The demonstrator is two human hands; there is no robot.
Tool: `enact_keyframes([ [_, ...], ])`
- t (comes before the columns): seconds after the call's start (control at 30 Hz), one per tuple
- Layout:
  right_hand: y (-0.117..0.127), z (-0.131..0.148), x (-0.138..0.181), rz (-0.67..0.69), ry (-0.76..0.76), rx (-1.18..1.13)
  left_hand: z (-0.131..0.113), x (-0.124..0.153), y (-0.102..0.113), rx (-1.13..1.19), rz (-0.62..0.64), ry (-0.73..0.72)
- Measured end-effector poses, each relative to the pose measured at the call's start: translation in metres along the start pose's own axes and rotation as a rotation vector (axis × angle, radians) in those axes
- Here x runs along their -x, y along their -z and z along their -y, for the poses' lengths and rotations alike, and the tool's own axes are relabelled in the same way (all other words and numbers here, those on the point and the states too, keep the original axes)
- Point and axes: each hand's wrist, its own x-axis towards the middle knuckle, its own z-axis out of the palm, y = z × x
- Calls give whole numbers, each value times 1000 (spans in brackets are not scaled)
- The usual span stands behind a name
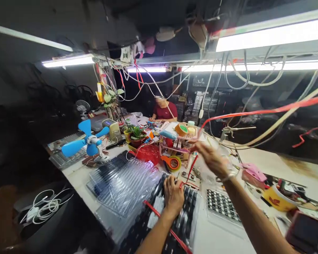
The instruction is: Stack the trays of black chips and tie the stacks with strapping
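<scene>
My left hand (173,195) presses down on a stack of clear plastic trays (193,211) filled with small black parts. A red plastic strap (179,240) crosses the stack, and a bit of red shows between this hand's curled fingers. My right hand (210,158), raised and blurred, is over the bench beside the small rack, its fingers closed around the red strap. One length of strap slants up from my left hand towards it; another red length (254,112) sweeps from near its fingertips to the right edge. The fingertips themselves are smeared by motion.
Clear trays (122,183) are stacked at left, near a blue fan (88,141). Orange tape dispenser (172,162), potted plant (136,135) and cluttered rack (175,141) stand ahead. Right are a parts tray (222,204) and yellow tub (279,197). A co-worker (164,110) sits opposite; cables hang overhead.
</scene>
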Motion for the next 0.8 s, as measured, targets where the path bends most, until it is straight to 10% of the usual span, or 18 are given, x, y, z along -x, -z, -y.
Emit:
enact_keyframes([
  [0.27,-64,-124,55,53,-313,338,-3,-6,11,35,10,-50],
  [0.5,-38,-130,56,3,-376,387,-1,-7,9,34,89,-6],
  [0.8,-34,-156,63,524,-521,223,1,-14,2,41,87,-15],
])
